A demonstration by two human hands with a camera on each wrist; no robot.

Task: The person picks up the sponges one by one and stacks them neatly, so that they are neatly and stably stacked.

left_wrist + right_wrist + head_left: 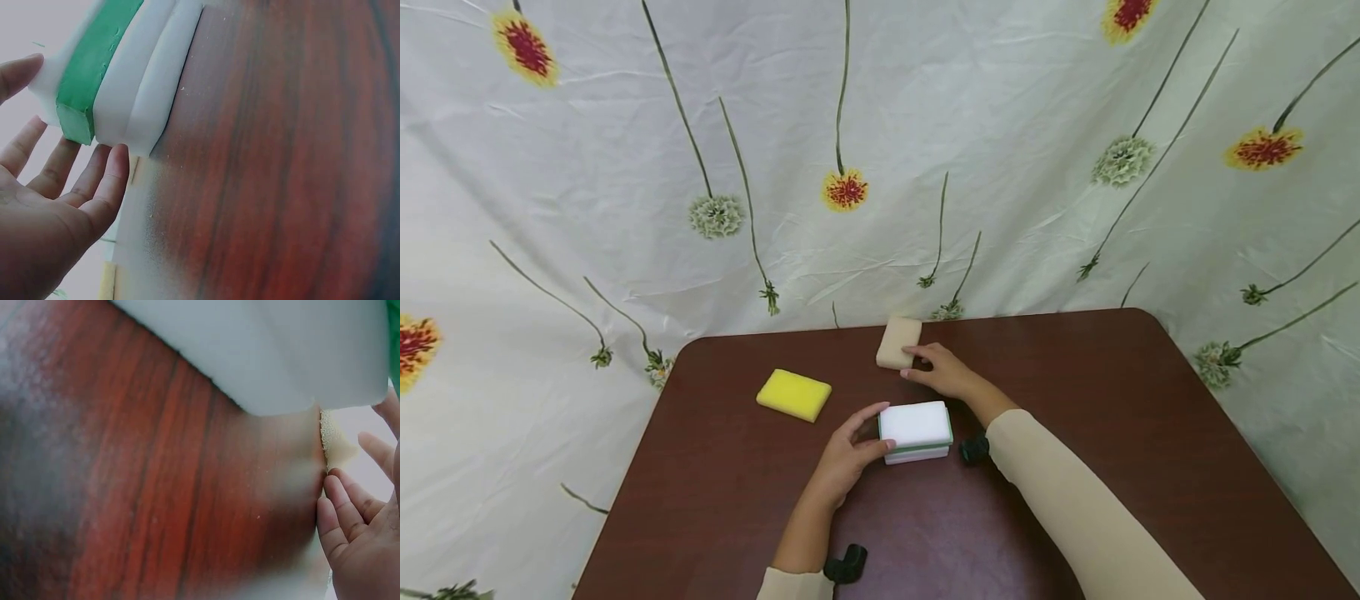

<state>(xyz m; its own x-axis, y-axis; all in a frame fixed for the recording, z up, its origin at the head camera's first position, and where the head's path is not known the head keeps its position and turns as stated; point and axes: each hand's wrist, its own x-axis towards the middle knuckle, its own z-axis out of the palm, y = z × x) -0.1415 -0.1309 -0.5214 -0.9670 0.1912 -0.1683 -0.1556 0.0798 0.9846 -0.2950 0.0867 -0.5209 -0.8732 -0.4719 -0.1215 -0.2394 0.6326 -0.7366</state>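
Observation:
A stack of white sponges [914, 424] with a green layer between them lies on the table in front of me. My left hand [842, 462] holds the stack's left end, thumb on the near side and index finger at the far corner. In the left wrist view, the other fingertips [119, 153] touch the end of the white and green layers [78, 122]. My right hand [946, 372] is at the beige sponge [898, 342] near the back edge. Its fingers are loosely extended, with the index finger over the sponge's right side.
A yellow sponge [793, 394] lies to the left on the dark red-brown table [700, 500]. Behind the table's back edge hangs a white cloth [1000, 125] printed with flowers. Black wrist cameras [846, 564] sit on both wrists, the right one close to the stack.

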